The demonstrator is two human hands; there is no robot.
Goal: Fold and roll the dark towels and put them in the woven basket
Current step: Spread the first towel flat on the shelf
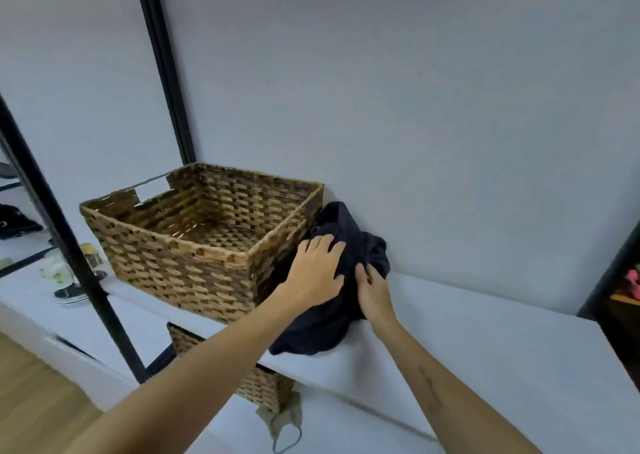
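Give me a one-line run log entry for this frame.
stage: pre-fold | dark towel: bunched on shelf, right of woven basket | basket: nothing visible inside | left hand: flat on towel | right hand: pinching towel

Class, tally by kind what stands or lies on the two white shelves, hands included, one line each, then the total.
Woven baskets: 2, upper basket and lower basket
Dark towel heap: 1; towels inside cannot be counted
Hands: 2, left hand and right hand
Face mask: 1
Total: 6
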